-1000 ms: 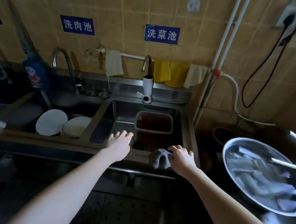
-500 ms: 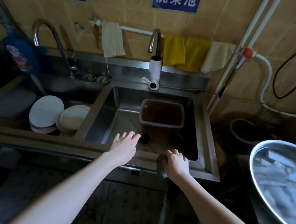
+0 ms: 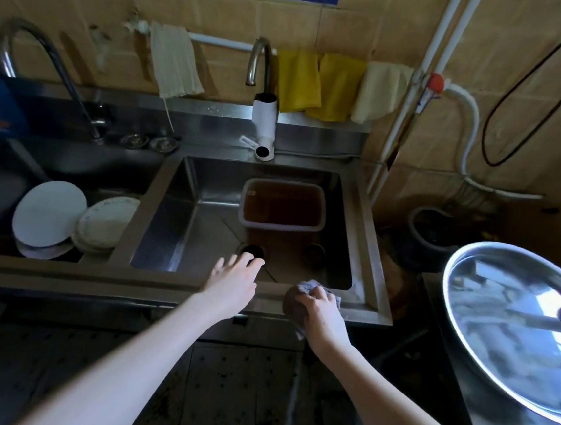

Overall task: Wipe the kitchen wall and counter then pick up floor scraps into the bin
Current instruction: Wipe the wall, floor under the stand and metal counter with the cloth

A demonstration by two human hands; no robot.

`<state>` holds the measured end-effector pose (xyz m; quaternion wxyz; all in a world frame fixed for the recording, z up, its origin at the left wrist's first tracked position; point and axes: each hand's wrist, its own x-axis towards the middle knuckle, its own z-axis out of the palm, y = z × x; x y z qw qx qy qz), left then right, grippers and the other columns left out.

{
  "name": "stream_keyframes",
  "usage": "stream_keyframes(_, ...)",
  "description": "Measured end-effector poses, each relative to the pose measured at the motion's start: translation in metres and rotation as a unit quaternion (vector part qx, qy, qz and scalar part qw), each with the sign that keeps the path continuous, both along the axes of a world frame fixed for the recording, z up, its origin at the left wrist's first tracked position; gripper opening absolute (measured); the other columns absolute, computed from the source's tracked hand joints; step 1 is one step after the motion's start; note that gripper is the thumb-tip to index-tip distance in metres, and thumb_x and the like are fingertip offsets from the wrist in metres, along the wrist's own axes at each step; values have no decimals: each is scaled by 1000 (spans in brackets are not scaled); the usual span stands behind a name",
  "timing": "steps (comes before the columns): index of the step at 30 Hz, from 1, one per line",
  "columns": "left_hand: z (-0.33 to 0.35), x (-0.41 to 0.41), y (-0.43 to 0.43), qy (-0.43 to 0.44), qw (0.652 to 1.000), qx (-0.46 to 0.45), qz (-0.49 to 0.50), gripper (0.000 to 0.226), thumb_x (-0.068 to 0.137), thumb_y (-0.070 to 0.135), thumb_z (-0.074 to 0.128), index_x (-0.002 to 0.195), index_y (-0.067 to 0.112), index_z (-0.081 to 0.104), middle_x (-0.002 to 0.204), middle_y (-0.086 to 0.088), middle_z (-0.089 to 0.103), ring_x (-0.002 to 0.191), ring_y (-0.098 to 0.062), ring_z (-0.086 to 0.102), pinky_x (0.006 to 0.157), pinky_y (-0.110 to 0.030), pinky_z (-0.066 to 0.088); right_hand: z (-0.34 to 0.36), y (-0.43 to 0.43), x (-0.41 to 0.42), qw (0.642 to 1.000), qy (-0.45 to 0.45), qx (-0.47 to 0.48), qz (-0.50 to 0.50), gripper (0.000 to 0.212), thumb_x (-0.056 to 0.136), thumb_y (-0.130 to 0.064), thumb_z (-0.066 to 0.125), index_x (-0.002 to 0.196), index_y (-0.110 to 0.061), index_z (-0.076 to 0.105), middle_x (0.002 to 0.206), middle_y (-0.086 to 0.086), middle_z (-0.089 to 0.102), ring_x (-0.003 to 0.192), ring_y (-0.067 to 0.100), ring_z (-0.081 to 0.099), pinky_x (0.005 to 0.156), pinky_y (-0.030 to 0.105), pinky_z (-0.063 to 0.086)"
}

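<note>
My right hand (image 3: 322,314) is closed on a grey cloth (image 3: 298,299) pressed onto the front rim (image 3: 162,285) of the steel sink counter. My left hand (image 3: 232,285) lies flat on the same rim, fingers spread and reaching over the right basin's edge near the drain (image 3: 251,250). It holds nothing. The tan tiled wall (image 3: 222,15) rises behind the sinks. The dark tiled floor (image 3: 238,390) shows between my forearms.
A plastic tub of brown water (image 3: 283,205) sits in the right basin. White plates (image 3: 49,214) lean in the left basin. Cloths (image 3: 319,82) hang on a rail above two taps. A large steel bowl (image 3: 518,324) stands at the right, a dark pot (image 3: 435,230) behind it.
The view has tilted down and moved closer to the sink. My right hand with the cloth has slid left along the front rim. My left hand stays on the rim.
</note>
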<state>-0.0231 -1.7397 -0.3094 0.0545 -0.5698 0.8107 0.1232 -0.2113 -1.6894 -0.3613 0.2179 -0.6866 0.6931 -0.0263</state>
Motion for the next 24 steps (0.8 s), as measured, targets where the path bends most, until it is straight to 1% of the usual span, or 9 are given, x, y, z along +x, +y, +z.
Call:
stream_keyframes(5,0,-25,10,-8,999,-10,-33,47,98,19,40,144,19,29,148,-4,33,133,-25,35,112,-47,24,20,30,-24,994,-50,-76,-63,51,85,-6,60,132,-23,52,130,4,45,116,26,41,92,34,48)
stream_keyframes(9,6,-55,25,-27,995,-33,-87,44,96,18,40,140,19,32,142,-3,38,126,-26,40,105,-43,29,49,64,-52,982,-79,-137,-108,46,86,-2,53,128,-20,57,123,4,48,109,24,43,86,33,49)
stream_keyframes(11,10,-75,33,-29,991,-52,-120,45,96,20,40,140,19,32,142,-4,38,126,-27,41,104,-42,31,64,86,-67,976,-81,-157,-126,47,85,-1,51,128,-19,58,122,3,48,110,23,43,87,33,48)
stream_keyframes(14,23,-111,48,-15,984,-69,-163,47,97,23,40,143,20,30,146,-5,36,130,-27,39,106,-43,32,87,120,-93,969,-72,-181,-155,50,83,2,48,128,-19,58,122,4,48,110,25,43,90,32,45)
stream_keyframes(17,37,-151,68,-18,969,-102,-222,47,97,25,40,142,19,30,145,-5,37,127,-27,41,102,-41,35,109,161,-118,956,-60,-211,-194,54,79,5,48,127,-18,58,122,5,50,111,26,43,93,32,43)
stream_keyframes(19,44,-171,77,-21,965,-114,-235,48,96,25,41,142,19,30,143,-5,38,125,-27,42,100,-40,35,119,181,-129,950,-59,-221,-214,54,79,6,49,127,-18,59,122,4,50,112,25,43,95,31,42)
stream_keyframes(24,66,-243,132,-5,946,-118,-302,51,95,26,41,144,19,28,141,-4,39,124,-27,42,101,-41,34,148,266,-166,914,-42,-272,-297,51,80,7,54,124,-17,62,121,4,53,111,23,45,98,28,41)
